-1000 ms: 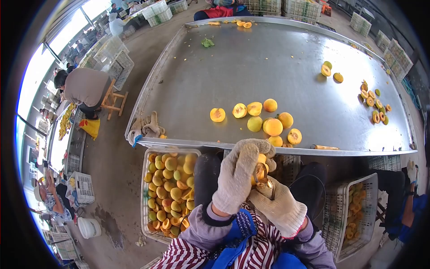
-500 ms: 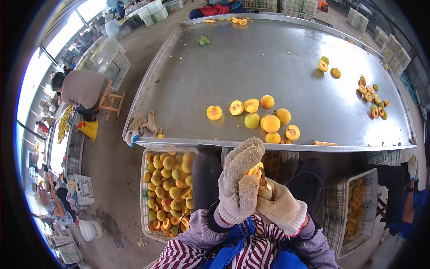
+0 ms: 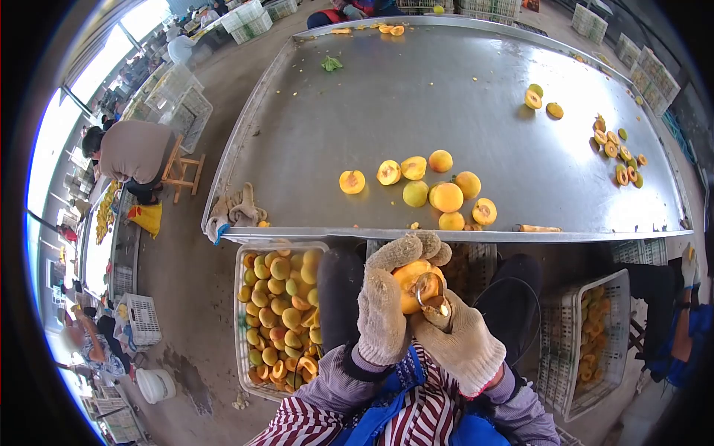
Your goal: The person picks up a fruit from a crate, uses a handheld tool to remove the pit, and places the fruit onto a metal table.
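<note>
My left hand [image 3: 383, 308], in a knitted work glove, is closed around a cut yellow peach [image 3: 416, 281] above my lap. In my gloved right hand [image 3: 465, 342] is a pitting tool with a curved metal loop [image 3: 421, 286]. The loop rests against the flesh of the peach; most of the handle is hidden by the glove. Several whole and halved peaches [image 3: 446, 198] lie on the metal table just beyond my hands. A small wooden-handled tool [image 3: 538, 228] lies at the table's near edge.
The metal table [image 3: 312, 149] has a raised rim. Worn gloves [image 3: 242, 208] lie at its left corner. A crate of peaches [image 3: 241, 327] stands left of my legs; another crate [image 3: 554, 364] holds cut fruit at right. A co-worker's gloved hand [image 3: 688, 267] shows at far right.
The peach has come into fuller view as my left hand turned and its fingers curled over the top. The tool's loop now shows against the flesh. The view shifted slightly.
</note>
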Demonstrator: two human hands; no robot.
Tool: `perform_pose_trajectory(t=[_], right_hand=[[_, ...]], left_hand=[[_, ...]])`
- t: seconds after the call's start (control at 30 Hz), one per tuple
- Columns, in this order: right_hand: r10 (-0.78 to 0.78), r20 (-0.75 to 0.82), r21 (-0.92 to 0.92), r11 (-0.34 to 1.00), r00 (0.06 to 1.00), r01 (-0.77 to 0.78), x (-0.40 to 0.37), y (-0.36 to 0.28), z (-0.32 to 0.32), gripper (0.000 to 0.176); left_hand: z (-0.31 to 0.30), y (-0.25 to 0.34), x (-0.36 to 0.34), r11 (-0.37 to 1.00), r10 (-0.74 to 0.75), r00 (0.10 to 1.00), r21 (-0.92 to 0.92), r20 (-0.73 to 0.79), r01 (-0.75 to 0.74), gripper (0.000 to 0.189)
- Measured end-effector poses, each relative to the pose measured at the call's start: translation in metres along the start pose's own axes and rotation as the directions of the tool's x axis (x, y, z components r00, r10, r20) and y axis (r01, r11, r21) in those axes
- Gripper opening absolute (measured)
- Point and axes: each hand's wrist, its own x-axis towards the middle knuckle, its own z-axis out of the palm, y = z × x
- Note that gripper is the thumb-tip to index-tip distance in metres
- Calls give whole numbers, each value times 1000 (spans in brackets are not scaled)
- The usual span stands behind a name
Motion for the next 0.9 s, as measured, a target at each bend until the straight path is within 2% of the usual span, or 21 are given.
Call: perform_pose_trajectory(t=[0.03,0.1,0.13,0.23,0.3,0.33,0.4,0.43,0.47,0.5,0.53,0.6,0.63,0.67,0.73,0.77,0.8,0.83,0.87,0.9], right_hand=[[0,-1,1,1000,1000,0,-1,0,1,35],[-85,-29,-158,984,996,80,-4,2,3,34],[-84,-32,-158,984,996,78,-5,0,2,34],[-23,39,-87,996,999,26,-2,0,0,32],[-125,75,170,979,989,111,1,17,5,29],[-124,75,169,979,989,110,0,17,4,29],[2,171,245,969,985,-45,-1,9,2,26],[-1,165,245,969,986,-40,-1,3,-2,26],[85,212,291,946,974,-146,-2,-5,-7,24],[169,264,330,909,950,-253,-3,-9,-10,23],[168,262,330,910,950,-252,-4,-10,-13,23],[202,428,394,835,881,-383,-5,-11,-20,18],[260,511,398,773,819,-494,-6,-11,-21,19],[259,510,399,774,820,-492,-7,-9,-21,19],[226,552,428,749,803,-505,-11,-1,-19,25],[222,554,431,748,803,-505,-12,-1,-20,25],[227,598,464,685,769,-562,-13,0,-22,25],[227,640,487,618,734,-617,-13,0,-24,26],[227,640,488,618,734,-617,-15,-2,-24,26],[185,637,563,552,748,-615,-19,-5,-25,24]], left_hand=[[0,1,0,1000,-1,1000,0,1,1,62],[0,4,-1,998,9,999,59,53,-12,59],[3,5,-1,998,7,998,58,54,-10,59],[9,12,3,982,94,995,160,19,-96,49],[6,25,11,872,61,991,477,115,-109,40],[9,31,14,873,61,991,476,115,-109,40],[16,41,19,906,-247,968,347,-33,243,35],[17,41,18,866,-109,993,494,45,73,31],[17,38,19,866,-110,993,494,49,72,31],[14,32,20,770,66,985,619,162,-153,30],[13,29,21,614,218,929,698,298,-368,28],[11,35,23,643,172,940,689,294,-334,29],[13,42,26,750,-123,968,659,218,-53,29],[15,47,27,760,-415,895,603,163,243,29],[16,49,24,773,-403,902,585,154,246,32],[13,50,26,829,-442,871,468,214,306,31],[11,50,28,864,-469,837,344,282,368,31],[9,47,29,865,-467,837,345,285,365,31],[6,45,28,912,-395,833,276,386,305,30],[4,43,27,949,-311,822,198,477,245,29]])
